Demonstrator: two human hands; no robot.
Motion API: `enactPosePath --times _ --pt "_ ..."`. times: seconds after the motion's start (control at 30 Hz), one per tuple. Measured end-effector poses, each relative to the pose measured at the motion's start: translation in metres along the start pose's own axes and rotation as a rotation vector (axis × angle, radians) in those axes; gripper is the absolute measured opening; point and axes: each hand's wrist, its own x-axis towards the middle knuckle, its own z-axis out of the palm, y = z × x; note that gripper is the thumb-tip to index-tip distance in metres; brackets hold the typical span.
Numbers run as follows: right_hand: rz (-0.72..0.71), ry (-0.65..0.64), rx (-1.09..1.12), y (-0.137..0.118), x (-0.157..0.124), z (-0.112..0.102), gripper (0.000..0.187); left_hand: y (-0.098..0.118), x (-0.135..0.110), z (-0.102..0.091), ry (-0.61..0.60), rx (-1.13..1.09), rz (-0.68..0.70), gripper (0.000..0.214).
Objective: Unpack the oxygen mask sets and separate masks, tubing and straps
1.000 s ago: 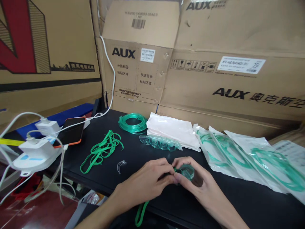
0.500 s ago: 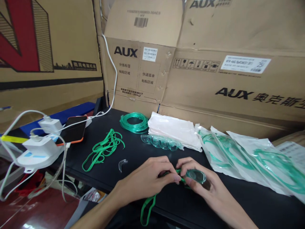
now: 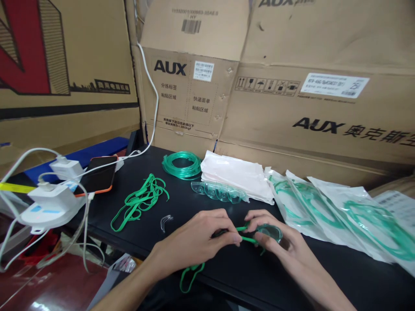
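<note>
My left hand (image 3: 210,235) is closed, pinching a green elastic strap (image 3: 249,239). A loop of that strap hangs below the hand, over the table's front edge. Two strands stretch from my left fingertips to my right hand (image 3: 275,237), which is closed around a clear green plastic mask (image 3: 271,233). The mask lies partly hidden under the fingers. Behind the hands, several similar clear masks (image 3: 220,192) are nested in a row. More green straps (image 3: 142,201) lie in a loose tangle at the left, with thin metal strips (image 3: 166,222) beside them.
Coiled green tubing (image 3: 182,165) and a stack of white pouches (image 3: 235,172) lie at the back. Filled pouches (image 3: 320,211) overlap at the right. A phone (image 3: 99,175) and a power strip (image 3: 48,209) with cables are at the left. Cardboard walls (image 3: 191,95) stand behind.
My hands have moved slightly apart, and more of the green strap shows stretched between them. The hanging loop has shifted up and left.
</note>
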Motion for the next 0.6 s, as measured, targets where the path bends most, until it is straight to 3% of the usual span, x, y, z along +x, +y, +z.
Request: enactPosePath --times 0.33,0.6 --pt "-0.015 -0.081 0.075 -0.013 -0.007 0.01 0.018 0.002 0.003 0.007 -0.018 -0.17 -0.12 0.015" --pt "-0.039 -0.062 0.046 -0.017 -0.008 0.012 0.019 -0.003 0.004 0.012 0.058 -0.303 -0.14 0.013"
